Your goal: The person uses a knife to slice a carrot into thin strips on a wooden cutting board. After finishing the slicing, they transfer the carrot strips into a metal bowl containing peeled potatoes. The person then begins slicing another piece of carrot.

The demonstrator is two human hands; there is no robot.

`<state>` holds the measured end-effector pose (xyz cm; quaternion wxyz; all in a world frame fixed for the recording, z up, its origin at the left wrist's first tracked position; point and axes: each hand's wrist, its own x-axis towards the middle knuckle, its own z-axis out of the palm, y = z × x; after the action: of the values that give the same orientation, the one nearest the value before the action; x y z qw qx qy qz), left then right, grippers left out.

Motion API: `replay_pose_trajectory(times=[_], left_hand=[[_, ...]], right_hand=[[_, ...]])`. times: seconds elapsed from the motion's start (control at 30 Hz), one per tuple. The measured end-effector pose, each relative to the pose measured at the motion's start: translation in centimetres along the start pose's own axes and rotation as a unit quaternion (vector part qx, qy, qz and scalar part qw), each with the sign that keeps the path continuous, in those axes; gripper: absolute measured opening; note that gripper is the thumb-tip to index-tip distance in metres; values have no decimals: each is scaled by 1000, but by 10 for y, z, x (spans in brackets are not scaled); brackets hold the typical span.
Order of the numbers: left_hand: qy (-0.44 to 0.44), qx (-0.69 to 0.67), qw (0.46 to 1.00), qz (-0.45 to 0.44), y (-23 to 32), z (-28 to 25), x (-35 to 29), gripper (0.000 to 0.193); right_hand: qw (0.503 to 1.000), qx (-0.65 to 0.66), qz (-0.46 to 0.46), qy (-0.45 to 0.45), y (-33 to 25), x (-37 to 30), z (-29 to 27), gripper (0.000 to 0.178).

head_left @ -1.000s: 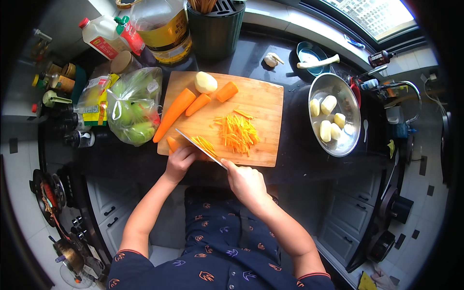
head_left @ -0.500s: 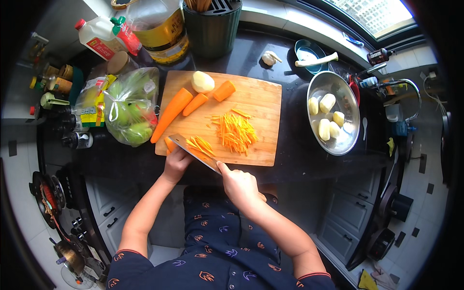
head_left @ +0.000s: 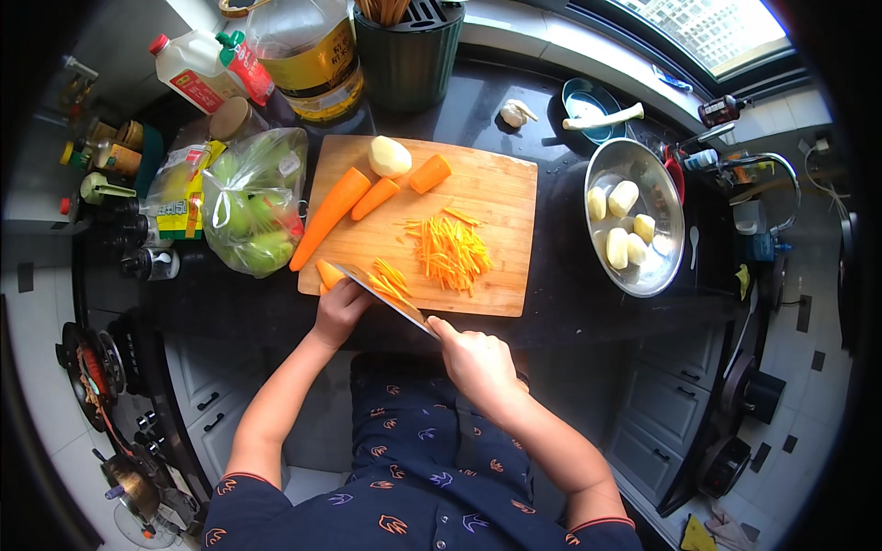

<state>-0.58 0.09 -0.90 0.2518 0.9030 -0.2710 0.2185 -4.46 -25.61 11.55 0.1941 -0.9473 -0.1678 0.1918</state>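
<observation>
My right hand [head_left: 478, 360] is closed round the handle of a kitchen knife [head_left: 404, 312], whose blade slants over the near left part of a wooden cutting board [head_left: 501, 230]. My left hand [head_left: 342, 310] presses a carrot piece [head_left: 329, 274] on the board, its fingers right against the blade and partly hidden. Fresh carrot strips [head_left: 390, 277] lie just beyond the blade. A larger heap of carrot shreds [head_left: 450, 255] sits to the right. Farther back rest a long carrot [head_left: 333, 216], two shorter carrot chunks [head_left: 430, 173] and a peeled potato [head_left: 390, 157].
Left of the board stands a plastic bag of green vegetables [head_left: 253, 207]. Behind are bottles, a large oil jug [head_left: 312, 64] and a dark green utensil holder [head_left: 407, 55]. A steel bowl [head_left: 602, 266] with peeled potato pieces stands right, near garlic [head_left: 516, 114] and a small bowl [head_left: 588, 89].
My right hand and the knife have drawn back a little toward the lower right. My left hand stays at the carrot piece, almost unmoved.
</observation>
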Motion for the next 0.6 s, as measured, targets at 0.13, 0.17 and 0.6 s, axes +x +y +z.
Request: replay_pose_trajectory(times=[0.13,0.17,0.6], left_hand=[[8,-9,1000,0,-1,3,-1,18],[15,-20,1000,0,1,1,4,18],[13,6,1000,17,-5,6,-7,20]], right_hand=[[1000,2,15,5,-3,7,11,40],[1000,4,15,9,-2,13,18,39],[1000,-1,0,-2,-6,6,-1,41]])
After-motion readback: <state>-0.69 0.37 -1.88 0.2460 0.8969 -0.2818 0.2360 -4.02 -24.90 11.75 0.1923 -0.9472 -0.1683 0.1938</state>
